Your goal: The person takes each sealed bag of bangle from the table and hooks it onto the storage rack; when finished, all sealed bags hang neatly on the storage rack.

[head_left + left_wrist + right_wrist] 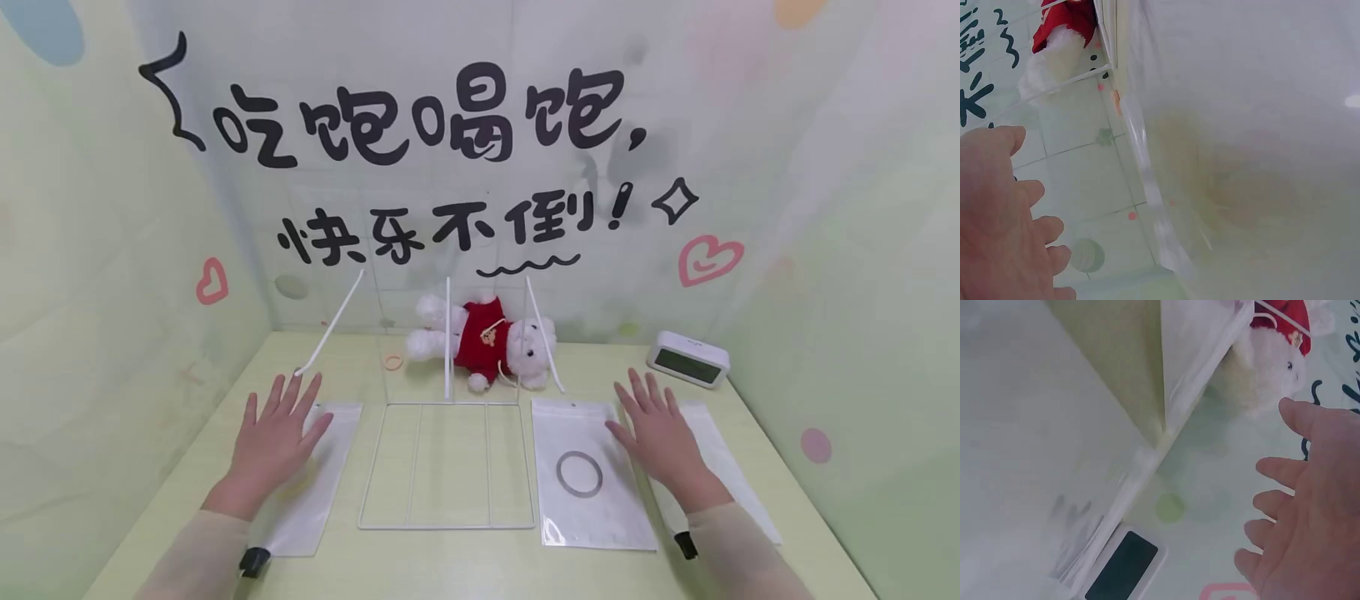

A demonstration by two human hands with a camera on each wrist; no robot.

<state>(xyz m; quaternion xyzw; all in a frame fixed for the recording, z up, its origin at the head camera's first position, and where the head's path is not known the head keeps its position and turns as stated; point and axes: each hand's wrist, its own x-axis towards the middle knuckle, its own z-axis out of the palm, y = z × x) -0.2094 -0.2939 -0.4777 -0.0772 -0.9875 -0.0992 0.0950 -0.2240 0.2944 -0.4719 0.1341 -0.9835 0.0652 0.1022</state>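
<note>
- I saw the left hand (273, 446) spread over the left bag (321, 504).
- I saw the right hand (662, 442) spread over the ring bag (600, 521) and outer bag (729, 471).
- The rack (453, 405) stood between the hands.

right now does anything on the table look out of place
The plush bear lies down behind the white wire frame, head to the right; odd, since it isn't sitting upright. Nothing looks spilled.

Wire rack (453, 404) on table (450, 575) between pouches (592, 521); plush toy (483, 342) behind rack; clock (688, 359) right of toy.
</note>
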